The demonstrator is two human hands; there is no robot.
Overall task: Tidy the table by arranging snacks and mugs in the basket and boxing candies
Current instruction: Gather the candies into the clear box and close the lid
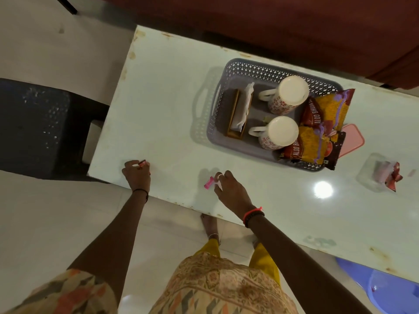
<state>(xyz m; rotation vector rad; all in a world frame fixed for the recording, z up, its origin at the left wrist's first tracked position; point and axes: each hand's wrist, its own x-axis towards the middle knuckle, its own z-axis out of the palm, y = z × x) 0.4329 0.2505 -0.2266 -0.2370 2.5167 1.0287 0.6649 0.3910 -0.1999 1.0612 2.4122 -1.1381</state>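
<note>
- Candies are the loose items: a red-wrapped candy (142, 163) sits pinched in the fingertips of the left hand (136, 175), far from the basket (229, 91) on its handle side, close to the desk's (163, 91) near corner.
- Another, a pink candy (209, 182), lies on the desk surface below the basket's near rim, just beside the right hand (229, 189); that hand's fingers are curled and partly spread over it, and whether they touch the wrapper cannot be told.
- The basket stands toward the far edge of the desk and holds a napkin holder (238, 114), two patterned mugs (288, 94) with white faces toward the camera, and snack packets (317, 132) that lean over the wall opposite the handle.
- A pink lid (353, 139) lies flat just beyond the packets, outside the basket.
- A clear box (374, 173) with red-wrapped pieces in it sits further out past the lid, apart from the basket.
- Between the basket's handle side and the desk's short edge the surface is bare; the strip between the basket's near rim and the front edge carries only the pink candy and the hands.
</note>
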